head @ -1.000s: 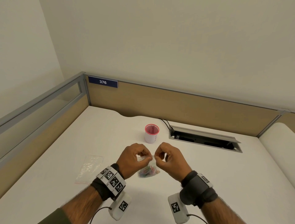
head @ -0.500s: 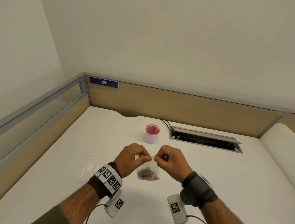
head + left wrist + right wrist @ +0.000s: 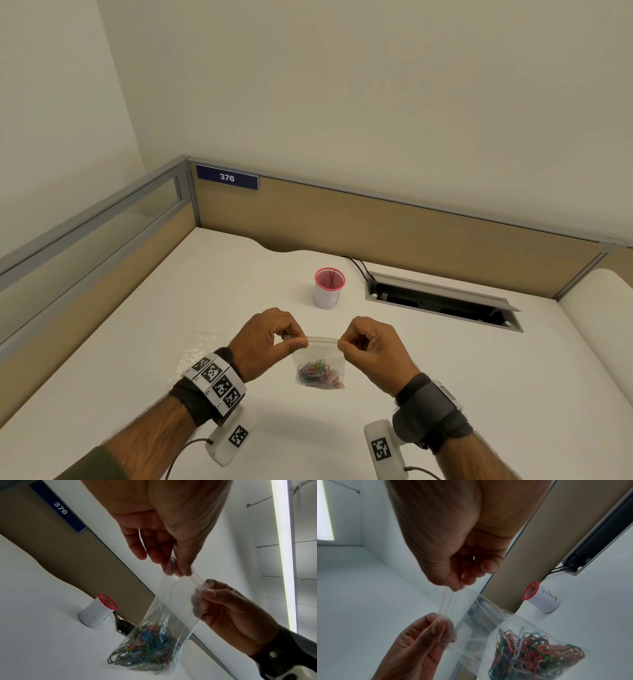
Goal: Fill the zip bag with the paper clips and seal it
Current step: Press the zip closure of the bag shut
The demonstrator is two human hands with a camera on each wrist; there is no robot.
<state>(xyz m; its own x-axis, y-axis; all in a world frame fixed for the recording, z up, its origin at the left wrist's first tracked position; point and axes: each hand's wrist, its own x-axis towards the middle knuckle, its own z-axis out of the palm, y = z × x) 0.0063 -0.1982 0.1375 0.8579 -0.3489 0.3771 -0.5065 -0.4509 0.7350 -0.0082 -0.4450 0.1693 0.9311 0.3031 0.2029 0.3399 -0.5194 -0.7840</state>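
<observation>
A small clear zip bag (image 3: 318,359) (image 3: 173,604) (image 3: 479,616) hangs upright above the white desk, its red zip strip stretched flat along the top. Coloured paper clips (image 3: 320,374) (image 3: 145,646) (image 3: 530,654) fill its bottom, which rests on the desk. My left hand (image 3: 270,342) (image 3: 178,555) pinches the strip's left end between thumb and forefinger. My right hand (image 3: 368,346) (image 3: 453,580) pinches the right end the same way. Both hands hold the strip taut between them.
A white cup with a red mesh top (image 3: 329,287) stands behind the hands. A second clear bag (image 3: 198,353) lies flat at the left, partly under my left wrist. A cable port (image 3: 442,301) is sunk into the desk at the back right. Partition walls bound the desk.
The hands have drawn apart along the bag's top, so the strip is now stretched wide. The bag has straightened and hangs upright with the clips at its bottom.
</observation>
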